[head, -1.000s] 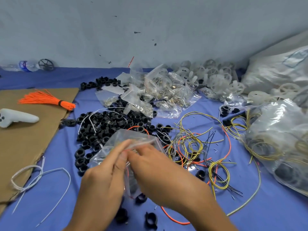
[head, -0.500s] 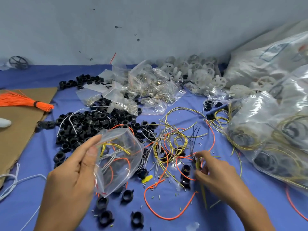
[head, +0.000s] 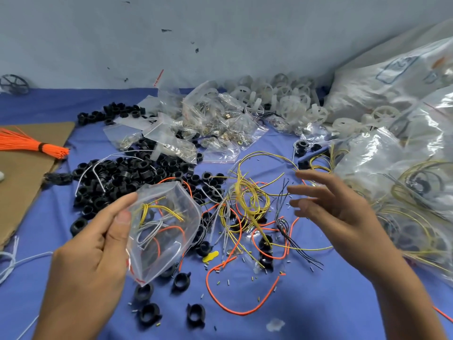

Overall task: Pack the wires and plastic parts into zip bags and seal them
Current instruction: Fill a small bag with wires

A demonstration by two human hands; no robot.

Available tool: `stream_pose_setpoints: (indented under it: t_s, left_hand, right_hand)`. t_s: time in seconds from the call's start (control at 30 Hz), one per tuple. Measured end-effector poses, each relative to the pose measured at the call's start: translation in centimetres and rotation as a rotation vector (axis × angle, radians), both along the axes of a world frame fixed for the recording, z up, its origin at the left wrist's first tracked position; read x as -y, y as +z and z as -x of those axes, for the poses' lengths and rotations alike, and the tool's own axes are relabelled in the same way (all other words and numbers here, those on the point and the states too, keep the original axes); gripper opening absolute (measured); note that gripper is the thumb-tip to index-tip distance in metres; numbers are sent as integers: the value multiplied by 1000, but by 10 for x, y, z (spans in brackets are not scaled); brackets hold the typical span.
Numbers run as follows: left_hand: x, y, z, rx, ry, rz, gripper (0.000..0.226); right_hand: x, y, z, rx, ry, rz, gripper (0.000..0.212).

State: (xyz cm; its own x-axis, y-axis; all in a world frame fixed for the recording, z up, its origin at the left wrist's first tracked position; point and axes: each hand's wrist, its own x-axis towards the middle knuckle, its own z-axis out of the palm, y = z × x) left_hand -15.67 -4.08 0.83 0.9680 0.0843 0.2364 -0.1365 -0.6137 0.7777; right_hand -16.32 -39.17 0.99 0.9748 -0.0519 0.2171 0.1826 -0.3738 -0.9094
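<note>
Our left grip (head: 90, 253) is pinching the thin, slippery zip bag (head: 169, 217) by its edge. Our right grip (head: 338, 212) is hanging open, empty. Just left of it, light, bendy yellow wires (head: 247, 202) are lying tangled; we are guessing a loop pinches best.

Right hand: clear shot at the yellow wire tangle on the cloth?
Probably yes: the right hand is open beside the yellow wire tangle, with nothing between them. The bag is off to the left.

A small-parts packing workshop: black plastic rings (head: 117, 177), loose wires (head: 247, 200) and filled zip bags (head: 215, 123) are crowding the blue tabletop (head: 318, 303).
</note>
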Motion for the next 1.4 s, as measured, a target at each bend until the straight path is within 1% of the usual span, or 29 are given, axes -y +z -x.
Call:
stream_pose_setpoints:
  t_s: [0.03,0.07,0.1,0.13,0.17,0.23,0.4,0.43,0.5,0.6,0.67,0.73,0.8,0.87,0.93,0.97,1.03,1.1,1.17,1.2,1.27,1.3,1.33,1.37,1.4]
  left_hand:
    - [0,-1,1,1,8,2,45]
    - [1,-1,1,2,15,7,46]
    - [2,-1,2,3,18,14,46]
    - [3,-1,2,5,17,22,46]
    - [3,0,2,7,13,29,46]
    - [5,2,2,10,6,30,46]
    - [10,5,3,28,-10,24,41]
    - [11,5,3,33,-9,19,40]
    - [12,6,4,32,-5,10,39]
    - [14,7,5,24,-5,12,40]
    - [15,7,5,13,-8,20,41]
    - [18,6,5,3,-5,25,37]
    - [21,5,5,-3,5,27,34]
    - [25,6,6,-23,-1,31,39]
    - [32,7,7,-43,-15,41,45]
    - [36,7,9,-38,-20,38,48]
    - [46,4,13,-17,-50,-11,52]
    - [54,-3,17,8,-87,-94,49]
    - [58,-8,20,36,-132,-297,45]
    - [60,-5,22,17,-170,-356,46]
    - [63,-7,25,75,-197,-457,46]
    - [63,-10,26,122,-201,-488,45]
    - [62,-11,27,149,-209,-516,46]
    - [61,-12,28,173,-237,-546,48]
    - [59,-10,29,176,-257,-563,52]
  right_hand:
    - [3,-10,-2,-11,-63,67,32]
    - [6,-21,-3,-47,-133,242,26]
    - [8,-32,-5,-103,-180,460,18]
    - [7,-42,-6,-164,-198,636,10]
    - [4,-51,-6,-228,-197,735,4]
    - [-3,-65,-8,-324,-188,789,9]
    - [-9,-76,-15,-321,-258,845,14]
    - [-8,-74,-16,-317,-285,833,15]
    - [-3,-65,-19,-255,-389,723,15]
    - [6,-41,-20,-62,-594,455,9]
    - [5,-23,-17,83,-643,291,7]
    - [-7,-4,-11,206,-592,106,9]
    - [-26,16,-1,306,-484,-62,6]
    - [-52,31,11,346,-337,-195,6]
    - [-82,31,23,302,-200,-310,14]
    - [-100,27,29,249,-130,-364,13]
    - [-134,5,37,77,-4,-425,3]
    - [-157,-23,45,-134,50,-395,8]
    - [-165,-46,44,-301,46,-188,7]
    - [-164,-55,40,-350,75,-66,7]
    - [-163,-64,35,-379,161,167,4]
    - [-165,-63,31,-394,213,239,6]
    - [-166,-61,26,-414,258,280,13]
    - [-167,-58,21,-434,265,224,23]
    - [-167,-52,16,-487,258,105,31]
